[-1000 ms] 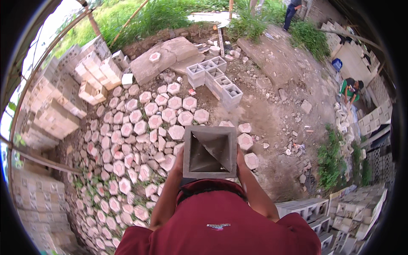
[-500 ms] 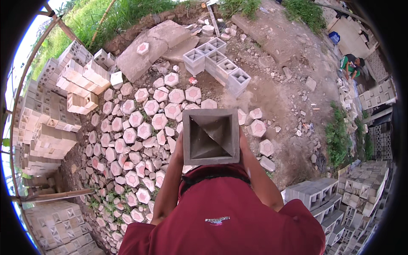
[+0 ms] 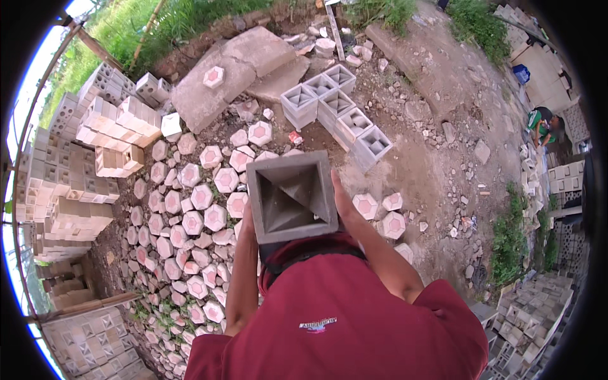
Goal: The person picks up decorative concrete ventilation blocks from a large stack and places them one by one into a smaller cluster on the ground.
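Observation:
Between my two hands is a square grey concrete vent block (image 3: pixel 292 201), its hollow face turned up and crossed inside by a slanting web. My left hand (image 3: pixel 249 221) presses on its left side, with most of the fingers hidden by the block. Against the right side lies my right hand (image 3: pixel 340 193), its fingers stretched along the wall. The block is held up in front of my waist, slightly tilted. Beyond it, a bent row of similar, paler vent blocks (image 3: pixel 337 107) stands on the dirt.
Hexagonal pavers (image 3: pixel 201 197) with pinkish centres cover the ground at left. Tall stacks of blocks (image 3: pixel 82 218) line the left edge, and more blocks (image 3: pixel 529 310) stand at lower right. Broken concrete slabs (image 3: pixel 231 60) lie at the back. Another person (image 3: pixel 542 125) crouches at far right.
The vent block and both my hands have swung a little to the left and turned slightly. The view has shifted, so the row of blocks appears farther right. My grip stays the same.

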Demonstrator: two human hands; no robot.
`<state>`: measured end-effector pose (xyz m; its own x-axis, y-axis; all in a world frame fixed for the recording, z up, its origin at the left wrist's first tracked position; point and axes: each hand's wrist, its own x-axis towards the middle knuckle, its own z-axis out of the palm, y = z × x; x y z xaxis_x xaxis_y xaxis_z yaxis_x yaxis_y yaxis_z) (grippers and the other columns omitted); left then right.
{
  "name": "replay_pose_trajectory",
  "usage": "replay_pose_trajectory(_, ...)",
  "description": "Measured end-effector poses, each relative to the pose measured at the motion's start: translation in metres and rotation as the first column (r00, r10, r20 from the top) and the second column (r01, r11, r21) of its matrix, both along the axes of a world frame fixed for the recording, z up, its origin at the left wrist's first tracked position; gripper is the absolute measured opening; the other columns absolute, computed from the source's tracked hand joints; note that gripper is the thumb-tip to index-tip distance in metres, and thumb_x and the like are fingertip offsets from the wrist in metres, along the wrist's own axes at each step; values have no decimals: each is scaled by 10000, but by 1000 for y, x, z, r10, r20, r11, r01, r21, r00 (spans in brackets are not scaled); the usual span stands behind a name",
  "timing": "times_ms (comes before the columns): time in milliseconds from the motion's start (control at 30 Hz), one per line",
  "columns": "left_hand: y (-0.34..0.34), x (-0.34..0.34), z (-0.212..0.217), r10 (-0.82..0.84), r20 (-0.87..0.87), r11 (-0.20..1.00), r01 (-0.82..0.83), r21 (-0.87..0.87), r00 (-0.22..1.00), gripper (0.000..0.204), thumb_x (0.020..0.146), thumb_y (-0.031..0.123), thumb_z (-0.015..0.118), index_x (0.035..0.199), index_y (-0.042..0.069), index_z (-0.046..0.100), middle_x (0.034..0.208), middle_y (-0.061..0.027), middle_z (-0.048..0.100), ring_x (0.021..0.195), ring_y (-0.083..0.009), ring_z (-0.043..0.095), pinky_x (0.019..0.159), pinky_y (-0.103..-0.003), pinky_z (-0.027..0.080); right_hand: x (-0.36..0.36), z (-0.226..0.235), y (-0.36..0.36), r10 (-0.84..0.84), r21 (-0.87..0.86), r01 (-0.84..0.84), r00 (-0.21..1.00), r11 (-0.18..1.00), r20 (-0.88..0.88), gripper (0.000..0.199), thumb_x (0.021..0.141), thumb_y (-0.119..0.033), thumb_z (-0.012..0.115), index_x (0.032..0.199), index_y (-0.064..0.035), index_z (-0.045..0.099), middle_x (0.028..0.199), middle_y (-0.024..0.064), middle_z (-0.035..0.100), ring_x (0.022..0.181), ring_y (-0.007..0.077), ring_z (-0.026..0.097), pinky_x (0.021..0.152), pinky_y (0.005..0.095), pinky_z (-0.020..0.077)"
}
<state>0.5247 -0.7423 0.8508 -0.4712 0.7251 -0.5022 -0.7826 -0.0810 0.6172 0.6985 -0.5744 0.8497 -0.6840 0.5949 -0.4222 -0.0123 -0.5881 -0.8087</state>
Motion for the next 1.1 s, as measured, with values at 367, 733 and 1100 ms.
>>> replay_pose_trajectory(367, 219, -187, -58, -450, 39, 888, 452, -85, 892, 492, 937, 390, 419, 1262, 22, 459, 1114, -110, 577, 940, -201, 595, 819, -329, 507, -103, -2, 168, 210, -45, -207, 911, 977, 355, 698, 729, -322, 680, 1271, 3, 384, 1106, 112, 535, 992, 192, 544, 804, 361, 476)
replay_pose_trajectory(733, 441, -334, -158, -898, -28, 411, 816, -406, 439, 553, 944, 474, 344, 1227, 35, 526, 1122, -88, 591, 948, -166, 577, 850, -281, 443, -229, -119, 249, -163, -383, 357, 876, 852, 455, 386, 761, -42, 619, 1111, 57, 490, 990, 147, 600, 885, 251, 625, 716, 417, 547)
replay_pose_trajectory(1100, 466, -374, -404, -250, 571, 810, 492, -319, 782, 692, 888, 573, 313, 1338, 52, 385, 1379, -151, 386, 1278, -318, 344, 1085, -457, 205, -251, -362, 306, -287, -474, 489, 853, 732, 435, 386, 724, -57, 671, 1050, 85, 518, 932, 159, 614, 808, 248, 630, 705, 445, 547)
